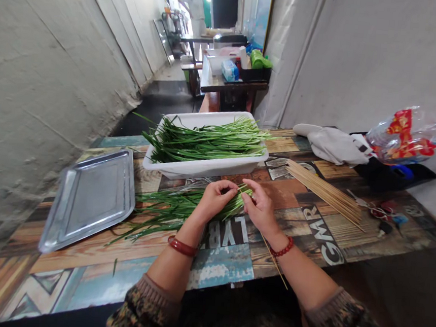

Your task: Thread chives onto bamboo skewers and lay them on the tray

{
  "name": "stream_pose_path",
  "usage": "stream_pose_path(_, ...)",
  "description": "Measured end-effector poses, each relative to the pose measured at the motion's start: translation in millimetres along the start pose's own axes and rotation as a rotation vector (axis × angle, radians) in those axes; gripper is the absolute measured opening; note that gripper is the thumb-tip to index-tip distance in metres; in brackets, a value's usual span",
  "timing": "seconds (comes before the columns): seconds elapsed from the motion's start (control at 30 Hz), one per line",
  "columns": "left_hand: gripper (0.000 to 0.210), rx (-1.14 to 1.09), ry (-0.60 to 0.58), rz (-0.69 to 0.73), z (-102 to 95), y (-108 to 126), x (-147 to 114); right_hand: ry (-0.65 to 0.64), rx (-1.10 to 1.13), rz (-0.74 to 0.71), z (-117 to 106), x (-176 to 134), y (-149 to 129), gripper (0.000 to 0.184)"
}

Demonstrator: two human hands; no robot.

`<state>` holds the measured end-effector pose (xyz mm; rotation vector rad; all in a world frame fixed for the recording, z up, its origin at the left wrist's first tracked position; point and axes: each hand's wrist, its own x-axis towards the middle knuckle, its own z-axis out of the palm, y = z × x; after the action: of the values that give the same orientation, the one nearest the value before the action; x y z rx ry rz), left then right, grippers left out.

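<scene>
Now, both bare hands are brought close together above a loose bundle of long green stalks with pale ends, which is spread across the wood-patterned, patchwork-printed desk. By the left hand, the grip is pressed together, thumb to forefinger, right at the pale ends; whether a stalk is pinched there cannot be told. In the right hand's grip, a thin wooden skewer is held, its shaft slanting out beneath the wrist past the desk's near edge, while thumb and forefinger are parted. Just beyond, a white rectangular plastic tub is heaped with more green stalks. To the left, a silver rectangular metal tray is seen; to the right, a sheaf of pale wooden skewers is laid out slantwise.
</scene>
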<state>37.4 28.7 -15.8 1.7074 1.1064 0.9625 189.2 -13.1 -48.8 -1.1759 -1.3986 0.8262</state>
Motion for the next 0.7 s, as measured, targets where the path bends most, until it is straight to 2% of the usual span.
stream_pose_path(0.37, 0.016, 0.03, -0.012, 0.037, 1.1, -2.7, 0.0, 0.027, 0.009, 0.0, 1.0, 1.3, 1.6, 0.031)
stream_pose_path(0.57, 0.017, 0.126, -0.088, 0.102, -1.8, -1.3, -0.3, 0.036, -0.021, 0.003, 1.0, 1.4, 2.1, 0.017)
stream_pose_path(0.7, 0.02, 0.233, -0.12, 0.148, -5.1, -0.2, -0.1, 0.031, -0.013, 0.007, 0.4, 2.0, 3.5, 0.018)
